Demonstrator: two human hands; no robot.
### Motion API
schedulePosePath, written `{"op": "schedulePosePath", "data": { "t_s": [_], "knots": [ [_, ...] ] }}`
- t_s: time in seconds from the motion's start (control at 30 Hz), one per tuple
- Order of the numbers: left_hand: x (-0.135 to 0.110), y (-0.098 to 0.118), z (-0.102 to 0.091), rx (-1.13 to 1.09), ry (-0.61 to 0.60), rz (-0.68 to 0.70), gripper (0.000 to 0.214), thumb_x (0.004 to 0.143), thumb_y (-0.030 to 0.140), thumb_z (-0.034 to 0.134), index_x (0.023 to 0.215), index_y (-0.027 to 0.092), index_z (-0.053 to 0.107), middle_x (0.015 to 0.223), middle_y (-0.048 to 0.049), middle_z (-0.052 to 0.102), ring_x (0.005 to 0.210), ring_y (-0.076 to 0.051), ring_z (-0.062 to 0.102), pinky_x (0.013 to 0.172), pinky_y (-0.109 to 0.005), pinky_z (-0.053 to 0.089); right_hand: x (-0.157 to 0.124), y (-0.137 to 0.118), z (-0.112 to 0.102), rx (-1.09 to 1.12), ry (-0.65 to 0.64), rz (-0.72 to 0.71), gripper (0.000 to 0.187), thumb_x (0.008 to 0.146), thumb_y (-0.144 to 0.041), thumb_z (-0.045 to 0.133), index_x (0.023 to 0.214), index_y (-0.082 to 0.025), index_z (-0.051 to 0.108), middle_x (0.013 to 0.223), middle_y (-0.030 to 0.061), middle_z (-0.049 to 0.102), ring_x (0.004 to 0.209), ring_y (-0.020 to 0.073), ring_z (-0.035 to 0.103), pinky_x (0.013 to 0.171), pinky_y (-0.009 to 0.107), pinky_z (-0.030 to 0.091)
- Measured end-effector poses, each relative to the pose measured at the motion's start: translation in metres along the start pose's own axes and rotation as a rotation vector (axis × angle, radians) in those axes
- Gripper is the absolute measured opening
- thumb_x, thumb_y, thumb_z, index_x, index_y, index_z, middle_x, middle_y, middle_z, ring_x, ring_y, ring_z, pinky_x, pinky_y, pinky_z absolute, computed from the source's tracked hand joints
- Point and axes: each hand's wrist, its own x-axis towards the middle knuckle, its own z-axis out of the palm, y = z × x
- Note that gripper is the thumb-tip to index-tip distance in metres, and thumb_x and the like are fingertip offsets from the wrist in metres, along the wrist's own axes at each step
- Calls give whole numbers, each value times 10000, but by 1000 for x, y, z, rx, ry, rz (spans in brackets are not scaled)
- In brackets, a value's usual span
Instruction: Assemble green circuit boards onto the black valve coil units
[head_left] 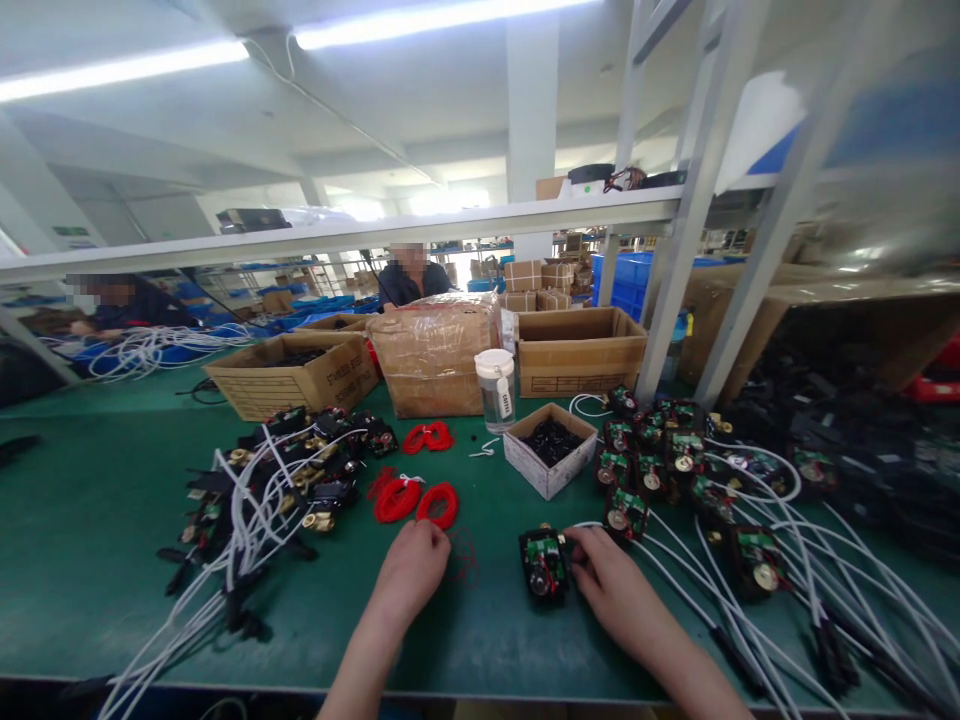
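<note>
My left hand (416,560) is closed at the near edge of a coiled bundle of red wire (437,507); what lies between its fingertips is hidden. Thin loose red wires (465,560) lie just right of it. With bent fingers, my right hand (604,575) grips the right edge of a black housing (543,565) that has a green circuit board and a round metal part facing up. Two more red wire bundles, one (397,498) beside the first and one (428,437) farther back, rest on the green table.
Many similar board units with white cables are heaped at right (686,450) and left (285,480). A small box (551,480) of black parts, a lidded cup (496,390) and cardboard boxes (435,360) stand behind. Metal shelf posts (671,200) rise at right. Two people sit beyond.
</note>
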Motion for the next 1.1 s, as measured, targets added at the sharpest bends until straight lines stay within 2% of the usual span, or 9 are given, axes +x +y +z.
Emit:
{"op": "schedulePosePath", "data": {
  "t_s": [0.1,0.23,0.37,0.5,0.63,0.8,0.97,1.03,1.1],
  "knots": [
    [-6,2,-11,-93,-18,44,219,875,165,474,769,176,667,856,-83,726,871,-219,673,759,-277,449,0,-2,-1,11,-12,4,400,861,-64,462,1208,-194,613,1067,81,627,938,209,656,890,316,524],
    [-21,10,-29,-228,-37,127,230,876,265,450,822,189,660,844,-40,720,820,-198,660,722,-257,457,-3,-4,-2,43,15,-4,402,870,-67,454,1221,-194,602,1053,76,618,951,209,649,898,324,514],
    [-38,23,-50,-453,-85,196,276,822,416,496,795,193,655,787,-25,674,799,-221,625,726,-285,454,-7,-15,-6,100,147,-8,366,917,-114,435,1249,-174,577,1021,73,608,897,208,630,871,344,515],
    [-52,35,-62,-520,-137,206,306,798,489,536,776,203,641,747,-2,611,757,-210,572,685,-280,429,-9,-41,-20,211,218,-67,271,971,-184,441,1173,-197,621,1001,64,601,885,198,615,820,325,508],
    [-59,42,-64,-553,-164,239,304,806,500,560,791,204,628,787,-10,620,807,-223,583,732,-288,443,-9,-73,-29,353,114,-167,198,959,-196,529,1084,-220,680,956,32,612,874,177,616,811,300,490],
    [-58,47,-61,-575,-172,238,297,805,481,582,806,189,638,793,-14,616,815,-229,571,743,-307,436,8,-102,-20,498,-46,-178,228,851,-204,718,1078,-231,711,947,-8,600,759,130,584,679,249,454],
    [-52,41,-59,-611,-145,234,282,818,459,606,805,182,658,789,-12,630,806,-223,572,733,-306,434,42,-118,-12,448,-26,-207,110,792,-80,733,766,-183,706,790,-32,561,738,119,551,665,235,406],
    [-49,35,-59,-646,-130,222,296,826,474,620,806,183,673,785,-16,652,809,-229,594,738,-310,449,53,-122,-11,445,-38,-239,121,791,-74,733,746,-178,694,769,-36,551,736,120,545,661,234,399],
    [-47,27,-56,-717,-113,231,320,847,491,628,901,187,713,892,-38,716,917,-253,642,827,-326,483,61,-126,-12,440,-50,-279,112,801,-82,726,760,-180,690,770,-37,556,740,122,544,662,234,396]
  ]
}}
